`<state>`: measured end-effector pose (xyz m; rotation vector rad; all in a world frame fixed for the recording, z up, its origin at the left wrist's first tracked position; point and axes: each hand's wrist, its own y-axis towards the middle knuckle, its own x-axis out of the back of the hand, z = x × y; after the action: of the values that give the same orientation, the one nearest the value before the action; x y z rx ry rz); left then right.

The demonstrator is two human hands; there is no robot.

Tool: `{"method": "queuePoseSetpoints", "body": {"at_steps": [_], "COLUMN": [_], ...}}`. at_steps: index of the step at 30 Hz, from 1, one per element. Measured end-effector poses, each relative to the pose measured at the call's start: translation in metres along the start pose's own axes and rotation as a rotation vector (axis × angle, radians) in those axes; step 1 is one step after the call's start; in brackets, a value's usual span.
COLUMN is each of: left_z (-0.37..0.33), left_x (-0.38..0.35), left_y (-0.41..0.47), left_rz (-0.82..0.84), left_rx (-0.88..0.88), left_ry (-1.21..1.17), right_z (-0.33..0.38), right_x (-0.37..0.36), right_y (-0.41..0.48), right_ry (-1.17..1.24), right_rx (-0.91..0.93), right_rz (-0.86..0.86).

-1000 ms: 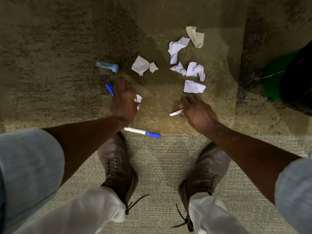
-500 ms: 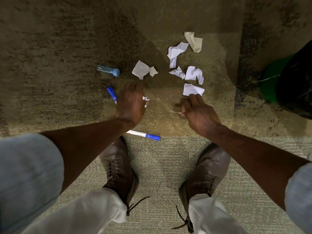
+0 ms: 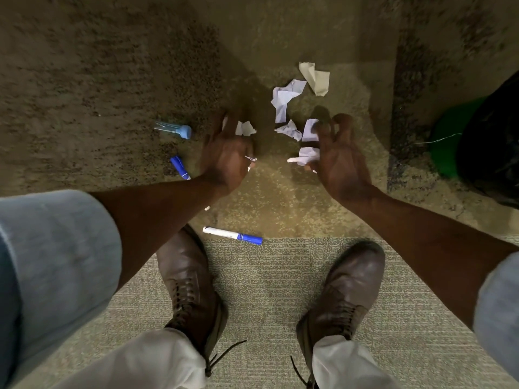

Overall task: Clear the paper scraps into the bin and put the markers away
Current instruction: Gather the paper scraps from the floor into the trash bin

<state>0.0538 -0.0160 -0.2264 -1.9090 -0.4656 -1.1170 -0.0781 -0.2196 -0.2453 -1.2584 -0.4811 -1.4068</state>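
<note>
Several crumpled white paper scraps lie on the carpet ahead of me. My left hand (image 3: 227, 155) keeps a small scrap (image 3: 250, 159) in its palm, and its fingers rest over another scrap (image 3: 245, 128). My right hand (image 3: 337, 161) clutches a white scrap (image 3: 306, 157) and a thin strip, and its fingertips touch a further scrap (image 3: 309, 130). Loose scraps (image 3: 283, 98) and a tan one (image 3: 316, 77) lie beyond. A white marker with a blue cap (image 3: 233, 235) lies near my shoes. My left forearm partly hides a blue marker (image 3: 178, 167).
A clear tube with a blue cap (image 3: 174, 130) lies at the left. A green bin (image 3: 449, 141) with a black bag stands at the right edge. My two brown shoes (image 3: 193, 287) stand on the lighter carpet tile below.
Both hands have moved forward into the pile of scraps. The scrap that lay just ahead of my right hand is now in it, together with the strip.
</note>
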Motion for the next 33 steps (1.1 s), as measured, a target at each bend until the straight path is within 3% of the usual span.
{"method": "queuePoseSetpoints", "body": {"at_steps": [4, 10, 14, 17, 22, 24, 29, 33], "left_z": [0.001, -0.004, -0.017, -0.03, -0.086, -0.121, -0.218, -0.299], "left_x": [-0.011, -0.016, -0.006, 0.0, 0.025, 0.041, 0.091, 0.124], "left_y": [0.0, -0.001, -0.012, -0.029, -0.049, -0.056, -0.068, -0.067], "left_rz": [-0.049, -0.13, -0.156, -0.182, -0.062, -0.078, -0.105, -0.071], "left_rx": [-0.112, -0.268, -0.312, -0.251, 0.098, 0.151, 0.07, 0.028], "left_ry": [-0.041, 0.028, -0.024, -0.139, -0.502, -0.618, -0.774, -0.86], "right_z": [0.0, 0.004, 0.0, -0.001, 0.005, 0.001, -0.029, -0.066], "right_x": [-0.002, -0.004, -0.005, 0.006, 0.058, 0.085, 0.167, 0.223], "right_y": [0.007, -0.004, -0.022, -0.041, -0.08, -0.098, -0.141, -0.155], "right_ry": [-0.089, -0.062, 0.128, 0.199, 0.396, 0.427, 0.475, 0.715], "right_rx": [0.054, 0.165, 0.011, -0.184, -0.317, -0.38, -0.547, -0.707], "right_rz": [0.081, 0.058, -0.058, -0.115, -0.265, -0.32, -0.475, -0.597]}}
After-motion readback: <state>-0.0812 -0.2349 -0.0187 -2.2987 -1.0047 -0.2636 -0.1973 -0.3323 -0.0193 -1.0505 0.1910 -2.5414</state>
